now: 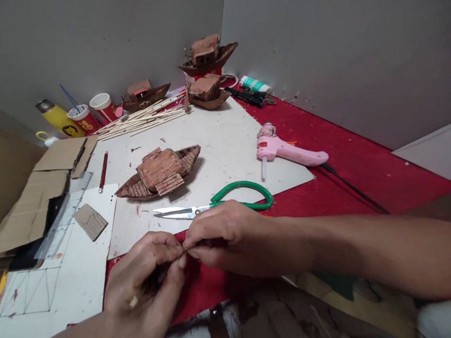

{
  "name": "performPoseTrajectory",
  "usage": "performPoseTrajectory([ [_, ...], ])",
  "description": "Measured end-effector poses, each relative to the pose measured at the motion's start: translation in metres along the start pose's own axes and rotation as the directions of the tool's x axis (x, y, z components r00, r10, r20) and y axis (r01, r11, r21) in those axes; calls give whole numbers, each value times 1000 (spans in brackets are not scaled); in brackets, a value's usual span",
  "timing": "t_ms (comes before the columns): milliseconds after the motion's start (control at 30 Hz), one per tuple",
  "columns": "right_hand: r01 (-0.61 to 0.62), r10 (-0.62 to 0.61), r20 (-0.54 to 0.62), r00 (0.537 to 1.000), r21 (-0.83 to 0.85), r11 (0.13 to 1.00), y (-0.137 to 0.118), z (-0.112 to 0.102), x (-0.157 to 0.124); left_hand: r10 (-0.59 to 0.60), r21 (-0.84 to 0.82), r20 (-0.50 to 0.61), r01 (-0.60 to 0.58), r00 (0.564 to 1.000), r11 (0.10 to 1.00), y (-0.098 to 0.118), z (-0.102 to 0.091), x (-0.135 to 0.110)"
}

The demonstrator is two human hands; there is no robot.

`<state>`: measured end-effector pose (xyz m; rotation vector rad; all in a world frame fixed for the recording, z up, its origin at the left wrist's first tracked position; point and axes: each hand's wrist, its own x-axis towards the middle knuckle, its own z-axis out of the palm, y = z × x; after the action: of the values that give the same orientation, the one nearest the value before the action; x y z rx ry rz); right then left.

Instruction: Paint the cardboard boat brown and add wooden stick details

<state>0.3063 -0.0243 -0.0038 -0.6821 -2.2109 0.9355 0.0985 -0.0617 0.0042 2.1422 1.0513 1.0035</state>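
Note:
My left hand [144,275] and my right hand [228,238] meet over the red tabletop near the front edge. Fingertips of both are pinched together around something tiny and brownish, too small to name. Just beyond my right hand lie scissors [241,187] with green handles, their blades pointing left. Farther back, a brown cardboard model boat [161,171] with a roofed cabin rests on a white board [224,139]. To the right of the boat, a pink glue gun [291,151] lies on its side with a glue stick poking out.
Cardboard sheets [27,205], a clear ruler [64,219], a small cardboard piece [90,222] and a red pencil [104,172] lie left. Behind are wooden sticks [145,115], paper cups [103,106], a yellow bottle [57,118] and more model boats [208,90]. The glue gun's black cord [355,189] runs right.

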Motion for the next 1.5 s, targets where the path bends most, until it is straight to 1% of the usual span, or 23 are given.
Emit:
performPoseTrajectory([
  [67, 29, -29, 7, 1000, -19, 999, -1, 0, -1, -10, 3, -4, 10, 1000, 1000, 1, 1, 1],
  [167, 56, -58, -59, 997, -28, 998, -2, 3, -3, 12, 14, -15, -11, 1000, 1000, 3, 4, 2],
  [233, 43, -46, -89, 995, -27, 999, -2, 6, -4, 14, 17, -30, -14, 999, 1000, 5, 5, 3],
  [333, -67, 68, -86, 994, 16, 998, -3, 8, -3, -11, 23, -38, 12, 999, 1000, 7, 4, 3],
  [433, -222, 236, -85, 968, 146, 964, -4, 9, 0, -6, 26, -32, 7, 999, 1000, 4, 3, 1],
  [500, -319, 345, -60, 937, 258, 912, -4, 9, 2, 1, 6, -25, -1, 1000, 1000, 1, 3, -1],
  [600, -446, 482, 19, 876, 412, 795, -5, 9, 4, -14, -44, -17, 13, 1000, 999, -6, 2, -3],
  [667, -505, 540, 73, 838, 476, 720, -6, 7, 5, -39, -65, -17, 38, 999, 997, -9, 2, -5],
  [733, -546, 568, 120, 814, 492, 679, -7, 6, 6, -57, -66, -25, 55, 998, 996, -12, 4, -6],
  [800, -551, 565, 132, 814, 485, 680, -6, 6, 6, -74, -52, -28, 72, 997, 996, -13, 5, -5],
  [867, -529, 549, 102, 829, 460, 713, -5, 6, 6, -87, -46, -4, 87, 996, 995, -14, 7, -3],
  [967, -505, 520, 95, 849, 436, 745, -3, 7, 5, -51, -15, 48, 51, 998, 999, -16, 8, 0],
  [1067, -509, 489, 170, 856, 445, 736, -3, 4, 7, 36, 50, 72, -39, 997, 998, -17, 7, 2],
  [1133, -542, 492, 229, 840, 403, 738, -4, 0, 9, 86, 77, 80, -92, 993, 993, -16, 5, 2],
  [1233, -559, 480, 309, 821, 268, 784, -9, -8, 12, 135, 94, 99, -144, 986, 985, -14, 3, 4],
  [1300, -517, 439, 333, 834, 200, 832, -11, -11, 12, 152, 99, 122, -164, 981, 982, -12, 2, 6],
  [1367, -470, 404, 310, 861, 179, 864, -11, -11, 12, 158, 108, 164, -177, 974, 978, -11, 2, 9],
  [1433, -441, 390, 246, 887, 202, 875, -9, -6, 10, 141, 137, 203, -171, 969, 976, -11, 2, 11],
  [1500, -422, 385, 183, 905, 260, 868, -6, -2, 9, 105, 173, 190, -139, 976, 975, -12, 1, 11],
])
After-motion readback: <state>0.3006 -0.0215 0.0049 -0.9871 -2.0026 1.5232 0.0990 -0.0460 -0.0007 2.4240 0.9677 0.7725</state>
